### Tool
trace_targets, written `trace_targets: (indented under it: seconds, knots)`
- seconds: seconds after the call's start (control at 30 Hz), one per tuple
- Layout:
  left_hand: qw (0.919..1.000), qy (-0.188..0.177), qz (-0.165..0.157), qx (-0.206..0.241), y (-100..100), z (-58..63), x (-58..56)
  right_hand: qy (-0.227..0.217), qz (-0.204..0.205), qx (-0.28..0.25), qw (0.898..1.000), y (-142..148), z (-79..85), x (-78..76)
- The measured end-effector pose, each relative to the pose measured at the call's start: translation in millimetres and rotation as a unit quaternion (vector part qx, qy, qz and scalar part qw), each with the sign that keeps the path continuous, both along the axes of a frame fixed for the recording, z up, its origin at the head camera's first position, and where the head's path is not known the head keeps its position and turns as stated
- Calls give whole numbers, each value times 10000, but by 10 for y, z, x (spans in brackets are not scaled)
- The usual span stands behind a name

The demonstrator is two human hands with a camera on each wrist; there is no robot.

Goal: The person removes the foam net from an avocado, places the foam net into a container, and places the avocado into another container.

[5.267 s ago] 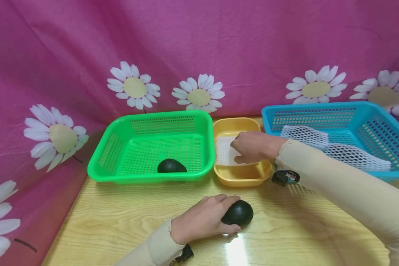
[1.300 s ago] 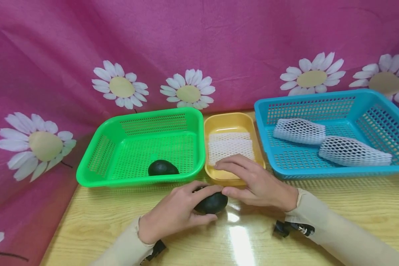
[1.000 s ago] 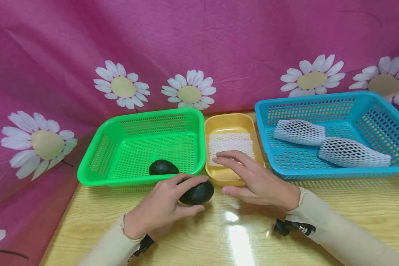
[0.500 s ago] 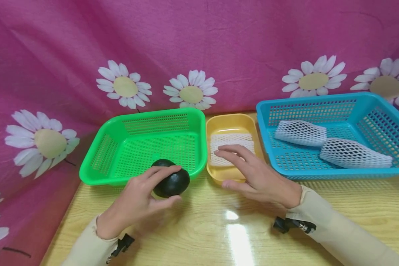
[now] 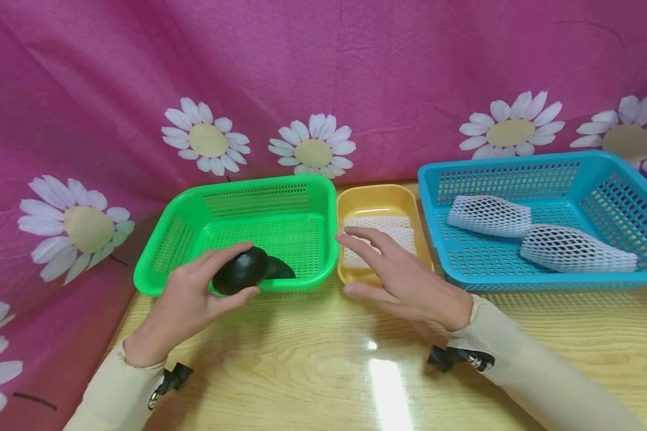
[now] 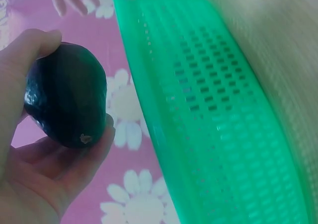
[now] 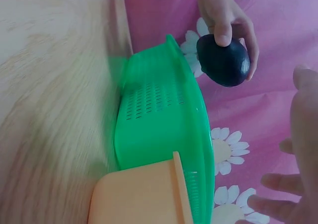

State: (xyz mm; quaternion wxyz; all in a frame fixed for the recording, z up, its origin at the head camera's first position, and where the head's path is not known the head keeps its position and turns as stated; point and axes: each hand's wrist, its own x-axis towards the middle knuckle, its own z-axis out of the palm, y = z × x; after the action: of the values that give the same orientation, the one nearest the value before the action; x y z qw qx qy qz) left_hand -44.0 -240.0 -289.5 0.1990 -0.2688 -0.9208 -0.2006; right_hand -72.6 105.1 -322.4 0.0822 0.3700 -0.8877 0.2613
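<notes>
My left hand (image 5: 189,299) grips a dark avocado (image 5: 241,270), thumb on one side and fingers on the other. In both wrist views the held avocado (image 6: 67,95) is above the rim of the green basket (image 5: 162,239). A second avocado (image 5: 279,269) lies inside that basket, partly hidden behind the first. My right hand (image 5: 404,278) hovers over the front of the yellow tray (image 5: 377,194), fingers spread and holding nothing. White foam net sleeves (image 5: 404,236) lie in the tray, partly covered by my right hand.
On the right stands a blue basket (image 5: 517,279) with two white foam nets (image 5: 487,215) that bulge as if filled. A pink curtain with daisies (image 5: 313,60) hangs close behind the containers. The wooden table (image 5: 302,365) reflects a bright light.
My left hand has lifted the avocado off the table and carried it left, to the green basket. The right hand left the foam nets earlier, drew back, and lately shifted slightly left.
</notes>
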Motion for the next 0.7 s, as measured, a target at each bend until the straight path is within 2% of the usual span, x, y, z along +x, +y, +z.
trace_targets:
  seconds: [0.17, 0.27, 0.53, 0.7]
  knots:
    - [9996, 181, 201, 66, -110, 11, -101, -98, 76, 113, 9999, -92, 15, -42]
    - [9991, 144, 387, 82, -169, 5, -158, -122, 108, 183, 9997, -154, 29, -63]
    - [9950, -386, 915, 88, -320, -36, -277, -191, 196, 177, 9995, -290, 42, -116]
    - [9911, -762, 1088, 2, -405, -45, -350, -93, 202, 271, 9994, -335, 0, -145]
